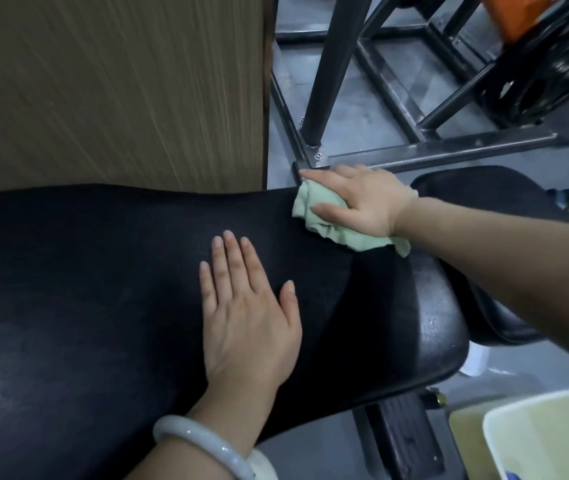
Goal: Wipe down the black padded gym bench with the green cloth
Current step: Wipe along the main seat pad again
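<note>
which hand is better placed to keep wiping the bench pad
The right hand: its fingers already press the green cloth onto the bench's far edge. The left hand lies flat on the pad, holding nothing.

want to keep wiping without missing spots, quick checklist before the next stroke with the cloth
1. Green cloth under the right hand: ok, palm and fingers lie on it.
2. Cloth touching the bench: ok, at the pad's far edge.
3. Left hand bracing: ok, flat on the pad.
4. Path toward the left hand: not ok, that hand sits on unwiped pad.
5. Cloth damp enough: cannot tell.
6. Tub near: ok, beside the bench, lower right.
</note>
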